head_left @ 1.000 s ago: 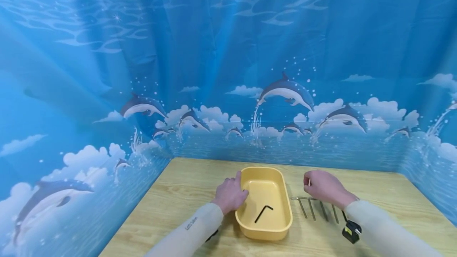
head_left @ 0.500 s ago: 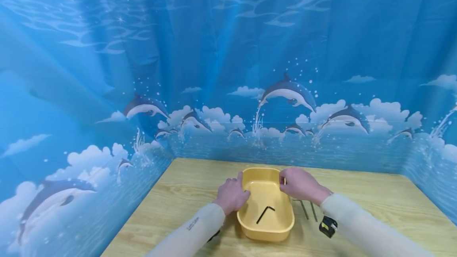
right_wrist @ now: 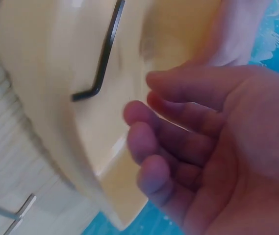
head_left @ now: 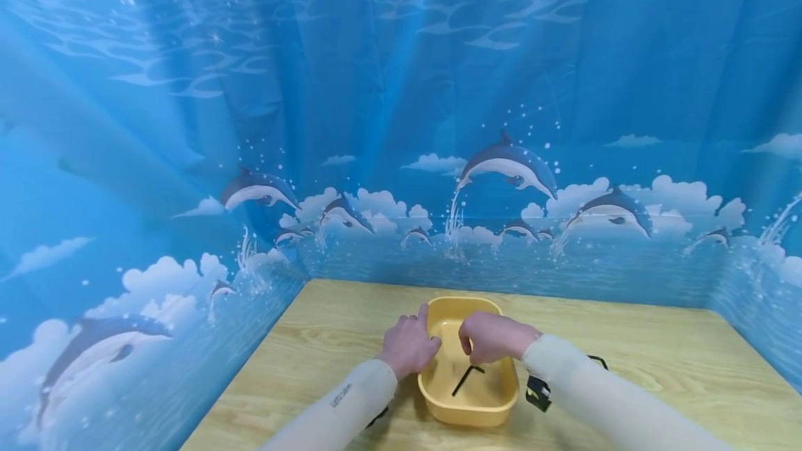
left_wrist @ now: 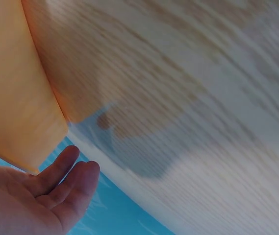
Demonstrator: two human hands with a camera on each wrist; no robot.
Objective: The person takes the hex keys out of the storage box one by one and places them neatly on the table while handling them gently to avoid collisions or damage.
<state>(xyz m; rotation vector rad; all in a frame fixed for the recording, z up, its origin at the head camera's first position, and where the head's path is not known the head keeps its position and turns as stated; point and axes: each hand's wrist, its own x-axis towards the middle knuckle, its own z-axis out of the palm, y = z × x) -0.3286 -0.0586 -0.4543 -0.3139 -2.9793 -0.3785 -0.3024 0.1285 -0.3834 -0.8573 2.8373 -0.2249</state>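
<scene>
A yellow plastic tray [head_left: 468, 417] stands on the table with a black hex key [head_left: 462, 383] lying on its floor. My left hand [head_left: 407, 344] holds the tray's left rim, thumb over the inner side and other fingers outside the wall. Inside the tray's outline, my right hand [head_left: 491, 337] hovers just behind the hex key's short arm. The right wrist view shows its fingers [right_wrist: 141, 139] loosely curled, with nothing between them, beside the black hex key [right_wrist: 107, 51]. Metal hex keys [right_wrist: 14, 214] lie on the table outside the tray, mostly hidden by the right sleeve in the head view.
The light wood table [head_left: 351, 319] meets a blue dolphin-print curtain [head_left: 376, 159] at the back and sides. A black bent rod [head_left: 598, 360] shows past the right sleeve. A small black wrist camera [head_left: 539, 394] hangs under the right forearm.
My right hand has moved left from above the row of metal hex keys, across the tray's right rim, to over the tray. The left hand keeps its hold on the rim.
</scene>
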